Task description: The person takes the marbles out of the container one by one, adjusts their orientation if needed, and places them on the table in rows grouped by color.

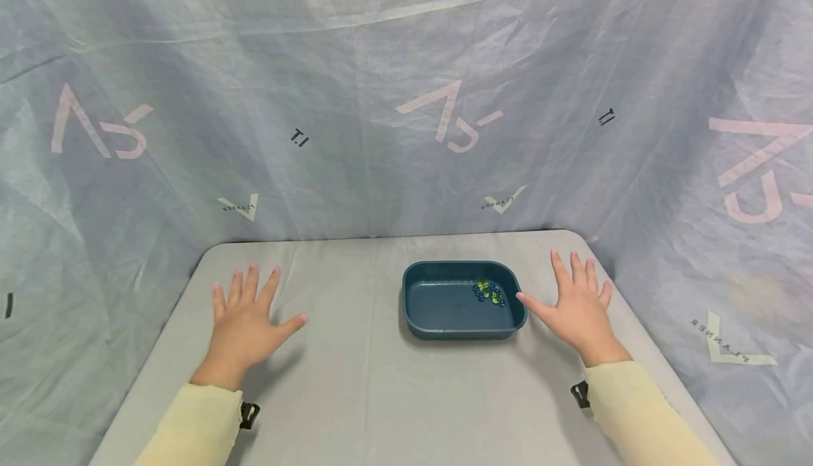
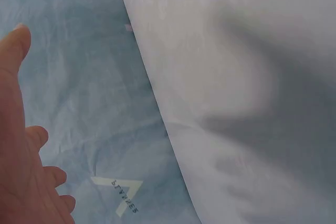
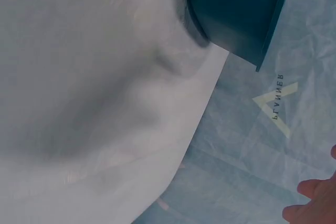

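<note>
A dark teal rectangular tub (image 1: 432, 330) with rounded corners stands on the table, right of the middle in the head view. Inside, toward its right end, lies a small cluster of blue and yellow-green glossy beads (image 1: 489, 293). My right hand (image 1: 578, 311) is held over the table just right of the tub, fingers spread, its thumb tip overlapping the tub's right rim in this view. On the left side my left hand (image 1: 244, 328) hovers with fingers spread and holds nothing. In the right wrist view the tub's outer wall (image 3: 236, 14) shows above the right fingertips (image 3: 310, 187).
A light grey cloth covers the table (image 1: 356, 395), whose far corners are rounded. Printed grey-blue fabric (image 1: 330, 113) hangs behind and at both sides, close to the table's edges. Shadows of both hands fall on the tabletop. A small black clip (image 1: 249, 415) sits at the left wrist.
</note>
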The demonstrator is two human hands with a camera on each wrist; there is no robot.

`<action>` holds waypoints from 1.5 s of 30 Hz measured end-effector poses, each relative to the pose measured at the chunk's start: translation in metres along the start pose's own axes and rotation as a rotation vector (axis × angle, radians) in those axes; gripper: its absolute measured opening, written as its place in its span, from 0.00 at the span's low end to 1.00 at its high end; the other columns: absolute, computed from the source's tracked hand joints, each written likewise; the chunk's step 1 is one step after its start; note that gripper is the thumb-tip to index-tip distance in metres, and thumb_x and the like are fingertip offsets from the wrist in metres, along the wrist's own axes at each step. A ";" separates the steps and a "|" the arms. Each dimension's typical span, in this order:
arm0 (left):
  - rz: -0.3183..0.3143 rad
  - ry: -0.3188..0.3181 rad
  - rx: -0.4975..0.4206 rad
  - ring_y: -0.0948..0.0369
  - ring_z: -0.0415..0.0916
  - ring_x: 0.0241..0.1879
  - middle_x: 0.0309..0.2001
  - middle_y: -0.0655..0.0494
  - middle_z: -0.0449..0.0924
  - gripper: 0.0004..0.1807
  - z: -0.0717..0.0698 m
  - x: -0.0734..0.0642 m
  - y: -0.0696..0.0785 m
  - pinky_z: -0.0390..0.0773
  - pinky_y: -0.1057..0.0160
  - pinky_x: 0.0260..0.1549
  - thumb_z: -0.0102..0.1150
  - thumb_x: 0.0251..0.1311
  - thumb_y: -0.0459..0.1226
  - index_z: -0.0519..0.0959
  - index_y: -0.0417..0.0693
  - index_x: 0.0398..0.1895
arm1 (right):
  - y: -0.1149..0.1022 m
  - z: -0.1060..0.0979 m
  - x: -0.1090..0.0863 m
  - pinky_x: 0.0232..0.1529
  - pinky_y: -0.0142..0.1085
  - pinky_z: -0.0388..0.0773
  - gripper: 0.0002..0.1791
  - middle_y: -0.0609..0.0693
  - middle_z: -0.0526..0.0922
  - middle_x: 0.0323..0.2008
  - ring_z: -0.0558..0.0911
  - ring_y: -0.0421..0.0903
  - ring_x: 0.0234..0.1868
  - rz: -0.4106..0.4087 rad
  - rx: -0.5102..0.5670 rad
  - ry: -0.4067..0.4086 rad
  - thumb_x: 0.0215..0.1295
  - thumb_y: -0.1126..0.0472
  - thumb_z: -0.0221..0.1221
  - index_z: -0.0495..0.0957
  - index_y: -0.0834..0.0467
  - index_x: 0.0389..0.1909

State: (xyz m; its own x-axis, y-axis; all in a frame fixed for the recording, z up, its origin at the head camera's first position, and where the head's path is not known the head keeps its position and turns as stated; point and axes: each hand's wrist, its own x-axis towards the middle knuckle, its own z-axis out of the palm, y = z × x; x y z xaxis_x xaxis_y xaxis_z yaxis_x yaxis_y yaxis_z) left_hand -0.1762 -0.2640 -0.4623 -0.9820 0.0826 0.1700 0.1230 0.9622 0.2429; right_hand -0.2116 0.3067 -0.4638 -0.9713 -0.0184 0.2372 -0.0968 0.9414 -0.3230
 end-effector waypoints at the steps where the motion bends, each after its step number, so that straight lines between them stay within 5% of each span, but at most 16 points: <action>1: 0.005 0.000 -0.005 0.34 0.23 0.78 0.81 0.32 0.32 0.60 0.001 0.000 0.002 0.17 0.30 0.66 0.49 0.61 0.76 0.45 0.50 0.85 | 0.000 0.001 0.000 0.64 0.78 0.27 0.63 0.69 0.38 0.80 0.33 0.71 0.79 0.002 0.006 -0.003 0.62 0.22 0.57 0.38 0.50 0.85; 10: 0.059 0.011 -0.052 0.39 0.26 0.80 0.82 0.36 0.35 0.59 0.010 0.003 0.026 0.22 0.34 0.70 0.53 0.61 0.73 0.48 0.50 0.84 | -0.003 0.010 0.005 0.67 0.74 0.31 0.61 0.70 0.42 0.80 0.38 0.72 0.79 0.020 0.110 -0.026 0.65 0.25 0.57 0.37 0.52 0.84; 21: 0.123 0.000 -0.147 0.42 0.31 0.81 0.82 0.40 0.40 0.56 0.032 0.014 0.065 0.28 0.36 0.73 0.62 0.60 0.68 0.53 0.50 0.83 | 0.002 0.029 0.009 0.67 0.72 0.50 0.56 0.72 0.49 0.78 0.52 0.73 0.76 0.084 0.293 -0.091 0.72 0.30 0.54 0.38 0.57 0.84; 26: 0.167 -0.010 -0.225 0.44 0.32 0.81 0.82 0.41 0.41 0.55 0.043 0.020 0.082 0.29 0.37 0.73 0.63 0.61 0.66 0.52 0.51 0.84 | 0.002 0.041 0.012 0.67 0.63 0.64 0.50 0.72 0.59 0.73 0.65 0.69 0.71 0.093 0.436 -0.109 0.76 0.35 0.53 0.45 0.63 0.82; 32: 0.257 -0.025 -0.296 0.47 0.35 0.81 0.82 0.42 0.44 0.53 0.057 0.028 0.102 0.33 0.38 0.74 0.58 0.64 0.67 0.53 0.50 0.83 | -0.001 0.053 0.014 0.56 0.57 0.76 0.39 0.68 0.75 0.59 0.78 0.64 0.57 0.094 0.479 -0.088 0.78 0.46 0.56 0.59 0.67 0.77; 45: 0.346 -0.127 -0.389 0.53 0.38 0.81 0.83 0.53 0.42 0.47 0.075 0.040 0.137 0.33 0.48 0.76 0.58 0.69 0.61 0.53 0.53 0.84 | 0.000 0.064 0.023 0.47 0.41 0.75 0.29 0.59 0.79 0.46 0.78 0.53 0.47 0.172 0.546 -0.081 0.78 0.58 0.57 0.67 0.66 0.73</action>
State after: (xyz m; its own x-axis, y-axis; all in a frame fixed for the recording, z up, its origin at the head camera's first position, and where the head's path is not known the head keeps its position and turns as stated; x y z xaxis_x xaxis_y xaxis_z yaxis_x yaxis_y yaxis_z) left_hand -0.2097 -0.1095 -0.4940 -0.8814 0.4319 0.1914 0.4628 0.7083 0.5331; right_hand -0.2481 0.2844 -0.5170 -0.9945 0.0730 0.0753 -0.0135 0.6232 -0.7819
